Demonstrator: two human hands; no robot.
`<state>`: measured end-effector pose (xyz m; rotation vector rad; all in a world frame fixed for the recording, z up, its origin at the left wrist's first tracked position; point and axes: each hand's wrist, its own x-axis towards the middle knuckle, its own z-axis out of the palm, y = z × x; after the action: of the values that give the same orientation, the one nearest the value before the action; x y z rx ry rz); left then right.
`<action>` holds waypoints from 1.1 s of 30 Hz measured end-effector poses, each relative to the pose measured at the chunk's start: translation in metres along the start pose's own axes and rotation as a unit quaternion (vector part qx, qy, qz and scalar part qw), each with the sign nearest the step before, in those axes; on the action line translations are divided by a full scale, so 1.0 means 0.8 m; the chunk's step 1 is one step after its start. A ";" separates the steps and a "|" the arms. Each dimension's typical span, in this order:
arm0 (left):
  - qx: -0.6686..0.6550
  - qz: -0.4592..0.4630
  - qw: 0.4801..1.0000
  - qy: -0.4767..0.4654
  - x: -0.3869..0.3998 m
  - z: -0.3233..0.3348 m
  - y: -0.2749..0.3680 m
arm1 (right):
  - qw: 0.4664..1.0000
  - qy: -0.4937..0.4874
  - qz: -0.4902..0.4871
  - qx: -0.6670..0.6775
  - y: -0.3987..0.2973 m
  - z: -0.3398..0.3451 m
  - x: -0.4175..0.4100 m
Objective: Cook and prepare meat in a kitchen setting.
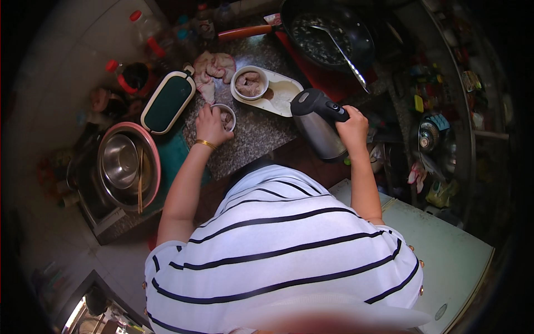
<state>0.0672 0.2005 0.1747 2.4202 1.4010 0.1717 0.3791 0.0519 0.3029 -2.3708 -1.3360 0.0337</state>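
Note:
My left hand [212,125] grips the rim and side of a small white bowl [234,118] holding pieces of what looks like meat, on the speckled stone counter [250,142]. In my right hand [353,127] is the black handle of a steel electric kettle [319,129], its spout side towards a white lunch-box tray [284,78]. A second white bowl of similar pieces [249,84] stands in the tray's left end. Beside my left hand lie a crumpled cloth with pink edging [212,69] and a dark green lid with a pale rim [169,102].
A wok [329,33] with dark liquid and a metal utensil [346,58] stands at the back right. At left, a pink-rimmed basin [155,150] holds a steel bowl [119,158] and chopsticks [141,179]. Red-capped bottles [144,27] line the back left. A pale green cabinet top [434,246] is at right.

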 end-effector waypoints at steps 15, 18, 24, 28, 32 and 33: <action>0.001 0.011 0.999 0.033 -0.027 -0.038 0.014 | 1.000 0.002 -0.005 -0.009 -0.005 -0.002 0.005; -0.002 0.027 0.999 0.039 -0.028 -0.047 0.023 | 0.999 0.037 -0.021 0.031 0.011 0.002 0.000; -0.065 0.103 0.990 0.074 -0.016 -0.084 0.060 | 0.987 0.081 0.001 0.142 0.052 0.013 -0.030; -0.089 0.157 0.979 0.091 0.007 -0.109 0.100 | 0.967 0.152 0.038 0.199 0.067 0.016 -0.060; -0.095 0.229 0.965 0.091 0.047 -0.105 0.144 | 0.895 0.204 0.150 0.368 0.105 0.024 -0.093; -0.100 0.244 0.961 0.083 0.059 -0.097 0.153 | 0.883 0.209 0.165 0.386 0.111 0.021 -0.102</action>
<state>0.1702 0.2028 0.2865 2.5721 0.7693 0.6156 0.4036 -0.0498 0.2405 -1.7393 -0.5425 0.1199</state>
